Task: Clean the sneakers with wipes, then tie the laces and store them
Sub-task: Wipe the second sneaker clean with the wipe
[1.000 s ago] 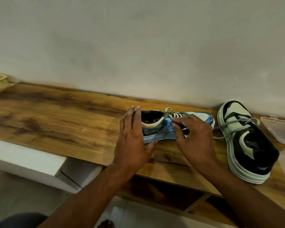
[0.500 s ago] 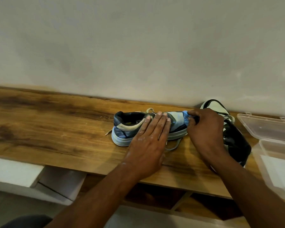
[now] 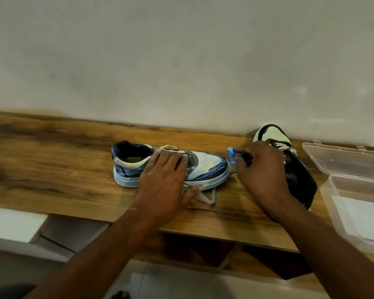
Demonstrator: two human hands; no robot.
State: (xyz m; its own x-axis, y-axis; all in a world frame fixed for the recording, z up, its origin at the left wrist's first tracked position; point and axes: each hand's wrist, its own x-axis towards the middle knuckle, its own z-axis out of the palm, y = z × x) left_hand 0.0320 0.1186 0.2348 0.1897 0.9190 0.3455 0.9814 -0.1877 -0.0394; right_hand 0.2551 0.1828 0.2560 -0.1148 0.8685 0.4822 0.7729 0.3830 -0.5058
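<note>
The near sneaker (image 3: 171,165) lies on the wooden surface (image 3: 52,160), heel to the left and toe to the right, sole down. All positions below are given relative to this sneaker.

Left hand (image 3: 162,186): laid flat over the sneaker's lace area, fingers straight, thumb resting on the surface at the front edge of the sole. Its grip is apart and presses down without curling round anything. Judged purpose: to pin the sneaker so it does not slide under wiping.

Right hand (image 3: 261,169): just beyond the toe, fingers clamped together on a crumpled blue wipe (image 3: 231,155). The wipe stands just beside the toe cap; whether it touches cannot be told. Judged step: wiping at the toe end.

A loose lace (image 3: 206,196) trails from the sneaker onto the surface at the front, untied. Tying is judged not yet done.

The second sneaker (image 3: 289,165) stands to the right of the toe, partly hidden behind the right hand, toe toward the wall (image 3: 181,61), laces loose.

Further right, well apart, an open clear plastic box (image 3: 341,160) sits with its lid back; something white lies inside, likely spare wipes, kept within the right hand's reach.
</note>
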